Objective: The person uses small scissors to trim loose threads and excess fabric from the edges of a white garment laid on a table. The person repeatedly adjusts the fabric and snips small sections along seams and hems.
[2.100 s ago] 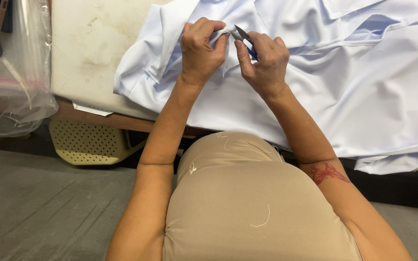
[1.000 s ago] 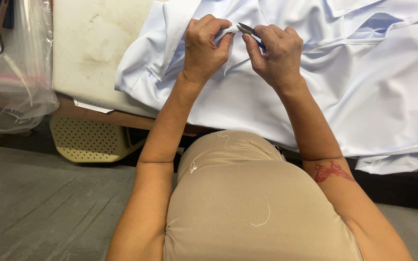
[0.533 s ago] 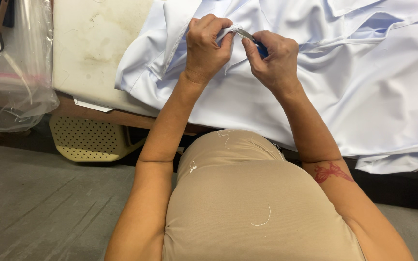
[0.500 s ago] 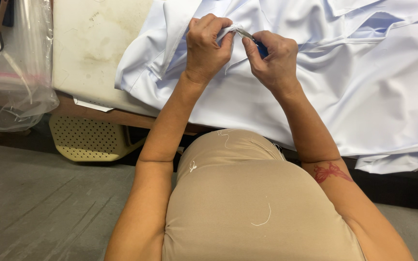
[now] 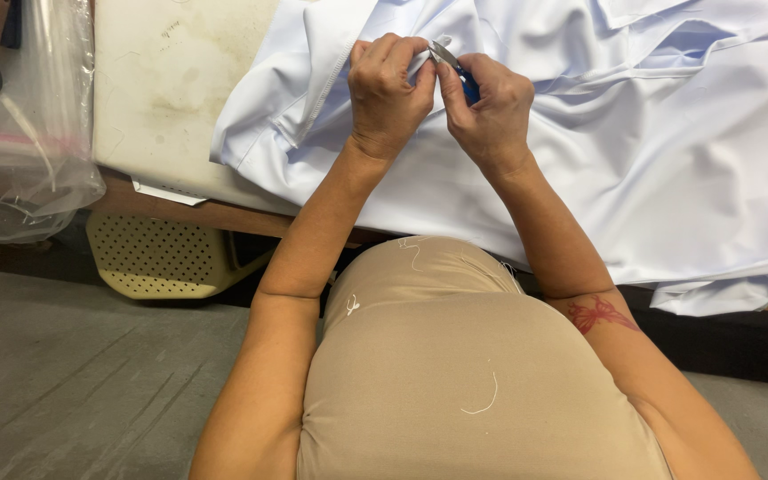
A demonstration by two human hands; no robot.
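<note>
The left hand (image 5: 388,93) is curling, pinching the white garment (image 5: 633,151); the right hand (image 5: 489,111) is gripping what seems a blue-handled thread snip (image 5: 455,71).

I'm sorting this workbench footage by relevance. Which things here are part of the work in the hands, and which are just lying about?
In use:
left hand, pinching a fold of the white garment
right hand, holding a small blue-handled snipper at that fold

Lying about:
clear plastic bag at the table's left
perforated cream basket under the table
</note>
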